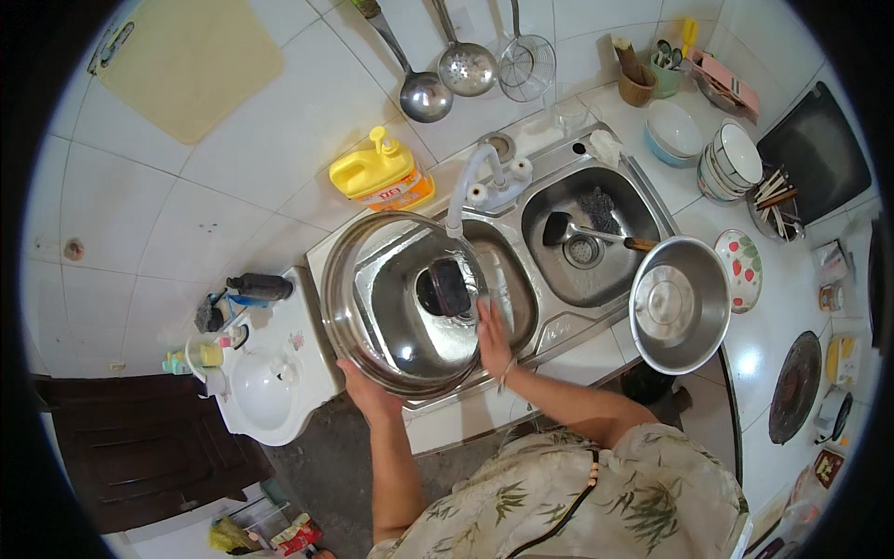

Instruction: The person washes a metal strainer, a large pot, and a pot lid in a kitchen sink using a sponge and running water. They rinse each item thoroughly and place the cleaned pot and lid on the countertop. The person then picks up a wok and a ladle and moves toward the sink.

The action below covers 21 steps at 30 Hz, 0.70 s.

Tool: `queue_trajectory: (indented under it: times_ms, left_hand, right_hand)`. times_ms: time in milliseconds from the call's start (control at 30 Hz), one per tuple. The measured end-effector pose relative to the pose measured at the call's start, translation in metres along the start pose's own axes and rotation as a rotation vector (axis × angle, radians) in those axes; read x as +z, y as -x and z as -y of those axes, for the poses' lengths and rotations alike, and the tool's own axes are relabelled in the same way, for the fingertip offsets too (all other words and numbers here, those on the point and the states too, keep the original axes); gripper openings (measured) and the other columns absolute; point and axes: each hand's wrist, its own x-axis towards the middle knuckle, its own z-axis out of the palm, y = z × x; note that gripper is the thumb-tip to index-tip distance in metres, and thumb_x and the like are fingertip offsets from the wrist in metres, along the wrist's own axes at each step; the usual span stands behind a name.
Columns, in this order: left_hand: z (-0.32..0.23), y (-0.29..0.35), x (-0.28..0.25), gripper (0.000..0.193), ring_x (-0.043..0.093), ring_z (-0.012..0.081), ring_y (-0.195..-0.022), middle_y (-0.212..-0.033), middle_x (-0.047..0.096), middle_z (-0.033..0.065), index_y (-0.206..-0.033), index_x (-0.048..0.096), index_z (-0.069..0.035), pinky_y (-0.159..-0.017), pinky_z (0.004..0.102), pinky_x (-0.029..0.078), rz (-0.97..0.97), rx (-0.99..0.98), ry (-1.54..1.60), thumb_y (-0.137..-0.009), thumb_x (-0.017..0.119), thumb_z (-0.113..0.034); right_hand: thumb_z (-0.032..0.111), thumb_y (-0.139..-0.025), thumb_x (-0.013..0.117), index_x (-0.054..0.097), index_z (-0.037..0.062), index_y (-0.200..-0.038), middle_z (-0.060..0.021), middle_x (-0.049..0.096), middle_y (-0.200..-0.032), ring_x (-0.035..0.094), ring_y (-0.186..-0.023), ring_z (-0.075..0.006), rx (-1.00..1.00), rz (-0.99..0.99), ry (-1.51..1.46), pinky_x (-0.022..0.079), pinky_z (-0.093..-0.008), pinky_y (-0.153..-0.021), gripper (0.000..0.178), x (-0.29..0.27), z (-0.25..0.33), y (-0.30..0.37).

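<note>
A large round lid (391, 349) with a shiny rim is tilted over the left part of the sink. It looks like see-through glass, with a dark knob (449, 287) near its middle. My left hand (371, 391) grips its lower left rim, most of the fingers hidden beneath. My right hand (494, 340) lies against the right edge, fingers stretched out and pointing up. Just over the lid's upper right edge hangs the white faucet (463, 191). I cannot tell whether water runs from it.
The right sink bowl (549, 270) holds a spatula (596, 233) with a wooden handle. A steel basin (680, 305) stands on its right edge. A yellow detergent jug (383, 174) is behind the lid. Stacked bowls (731, 160) and a strawberry-patterned plate (738, 270) sit on the right counter.
</note>
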Motion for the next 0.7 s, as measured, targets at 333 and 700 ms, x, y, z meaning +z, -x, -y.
queue_trajectory:
  times_ms: [333,700]
  left_hand:
    - [-0.005,0.001,-0.009,0.056,0.046,0.0266,-0.11,-0.123,0.046,0.0119,-0.125,0.038,0.0,-0.094,0.0369,0.037,0.1,-0.054,0.03,-0.093,0.032,-0.046]
    - [0.015,-0.003,0.009,0.056,0.046,0.0257,-0.111,-0.123,0.046,0.0136,-0.122,0.041,0.002,-0.094,0.0384,0.036,0.02,-0.139,0.06,-0.093,0.033,-0.045]
  right_hand:
    - [0.046,-0.094,0.021,0.05,0.0067,-0.122,-0.0128,0.039,-0.135,0.028,-0.128,-0.0263,-0.161,0.698,-0.261,0.015,-0.0355,-0.107,0.057,-0.03,0.096,-0.166]
    - [0.007,-0.082,0.051,0.05,0.0053,-0.119,-0.0226,0.045,-0.119,0.044,-0.11,-0.0364,-0.168,0.085,0.09,0.036,-0.0385,-0.094,0.037,-0.031,0.051,-0.027]
